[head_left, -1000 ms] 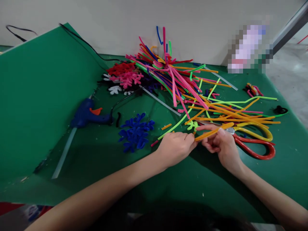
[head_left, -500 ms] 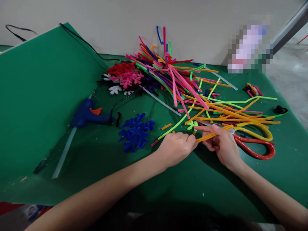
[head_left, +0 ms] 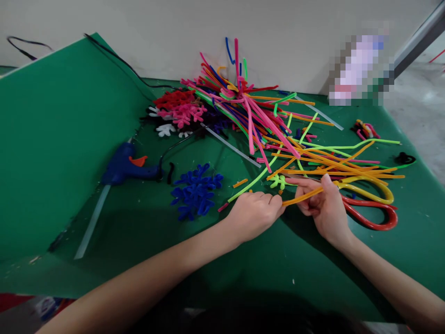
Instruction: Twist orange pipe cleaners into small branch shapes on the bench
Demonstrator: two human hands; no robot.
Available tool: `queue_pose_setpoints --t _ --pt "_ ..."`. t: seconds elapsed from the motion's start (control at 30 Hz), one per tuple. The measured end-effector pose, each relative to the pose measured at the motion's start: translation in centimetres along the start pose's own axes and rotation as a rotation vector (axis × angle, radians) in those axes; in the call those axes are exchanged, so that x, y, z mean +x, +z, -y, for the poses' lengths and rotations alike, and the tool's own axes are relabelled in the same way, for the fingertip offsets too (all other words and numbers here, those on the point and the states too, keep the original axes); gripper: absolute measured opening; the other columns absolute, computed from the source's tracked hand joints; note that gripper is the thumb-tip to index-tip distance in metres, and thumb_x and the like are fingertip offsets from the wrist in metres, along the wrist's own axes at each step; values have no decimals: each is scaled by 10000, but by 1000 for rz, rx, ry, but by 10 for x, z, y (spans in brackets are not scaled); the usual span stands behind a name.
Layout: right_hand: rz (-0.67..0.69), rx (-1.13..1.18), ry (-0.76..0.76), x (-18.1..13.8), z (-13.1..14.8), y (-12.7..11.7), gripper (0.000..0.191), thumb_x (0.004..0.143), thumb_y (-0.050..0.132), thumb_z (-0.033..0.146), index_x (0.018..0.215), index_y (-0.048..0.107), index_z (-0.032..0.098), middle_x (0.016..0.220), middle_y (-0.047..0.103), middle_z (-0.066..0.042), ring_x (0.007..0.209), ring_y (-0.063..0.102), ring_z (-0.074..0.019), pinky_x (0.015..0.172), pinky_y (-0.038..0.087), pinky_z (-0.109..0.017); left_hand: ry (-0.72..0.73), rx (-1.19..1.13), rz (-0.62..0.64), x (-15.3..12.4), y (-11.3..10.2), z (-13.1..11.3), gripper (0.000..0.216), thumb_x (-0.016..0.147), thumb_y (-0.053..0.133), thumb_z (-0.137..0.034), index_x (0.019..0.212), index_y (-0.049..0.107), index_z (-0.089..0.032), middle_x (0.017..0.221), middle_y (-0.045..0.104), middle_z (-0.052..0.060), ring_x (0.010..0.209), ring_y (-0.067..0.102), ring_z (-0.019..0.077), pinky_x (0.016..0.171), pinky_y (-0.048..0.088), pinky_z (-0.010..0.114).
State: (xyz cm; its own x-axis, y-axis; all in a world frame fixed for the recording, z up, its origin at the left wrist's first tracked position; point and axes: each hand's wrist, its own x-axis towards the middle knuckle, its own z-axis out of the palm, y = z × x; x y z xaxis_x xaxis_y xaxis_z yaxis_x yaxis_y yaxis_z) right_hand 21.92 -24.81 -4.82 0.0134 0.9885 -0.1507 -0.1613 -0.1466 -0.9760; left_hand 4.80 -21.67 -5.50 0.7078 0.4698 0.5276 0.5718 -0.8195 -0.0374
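Note:
My left hand (head_left: 253,213) is closed, pinching the near end of an orange pipe cleaner (head_left: 301,196). My right hand (head_left: 324,207) is curled round the same pipe cleaner a little further along, thumb on top. Both hands hover just above the green table (head_left: 285,264). Right behind my right hand lie scissors (head_left: 368,204) with one yellow and one red handle. A small light-green bent piece (head_left: 278,181) sits just beyond my fingers.
A big heap of coloured pipe cleaners (head_left: 257,116) spreads across the back and right. Blue bent shapes (head_left: 195,191) lie left of my hands, red, pink and white ones (head_left: 177,109) further back. A blue glue gun (head_left: 127,167) with cable lies left. A raised green board (head_left: 52,134) slopes up there.
My right hand has shifted slightly along the orange pipe cleaner and its thumb has risen. My left hand has stayed where it was.

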Motion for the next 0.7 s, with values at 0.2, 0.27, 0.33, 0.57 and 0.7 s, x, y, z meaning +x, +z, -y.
queue_pose_setpoints --t 0.2,0.27,0.33,0.57,0.7 --pt "-49 -61 -10 2 -4 -4 603 885 265 615 927 673 172 527 402 5 455 315 -132 387 186 -257 -3 -3 0 -1 1 0 328 900 447 -250 599 541 -158 461 557 -6 409 561 145 360 318 242" --pt "-76 -39 -26 2 -6 -4 494 893 331 535 899 676 181 527 422 3 460 328 -134 391 192 -259 -3 -6 1 -1 1 0 325 896 451 -246 597 543 -159 460 557 -7 409 564 148 357 320 245" --pt "-77 -1 -27 2 -6 -3 412 883 376 457 873 679 179 519 441 -1 457 331 -133 393 187 -260 0 -10 2 0 2 -1 318 891 457 -244 598 547 -157 460 557 -7 408 565 152 353 319 249" --pt "-44 50 -11 2 0 -1 463 853 368 515 871 665 160 510 415 9 432 290 -118 384 134 -243 5 -1 -7 1 2 0 313 879 462 -234 587 547 -160 455 555 -7 399 559 153 346 310 252" --pt "-56 91 -20 2 4 0 470 815 352 508 828 654 148 484 424 6 413 276 -113 379 109 -237 8 9 -17 0 2 0 306 873 462 -217 581 538 -164 451 551 -11 398 554 150 351 316 252"
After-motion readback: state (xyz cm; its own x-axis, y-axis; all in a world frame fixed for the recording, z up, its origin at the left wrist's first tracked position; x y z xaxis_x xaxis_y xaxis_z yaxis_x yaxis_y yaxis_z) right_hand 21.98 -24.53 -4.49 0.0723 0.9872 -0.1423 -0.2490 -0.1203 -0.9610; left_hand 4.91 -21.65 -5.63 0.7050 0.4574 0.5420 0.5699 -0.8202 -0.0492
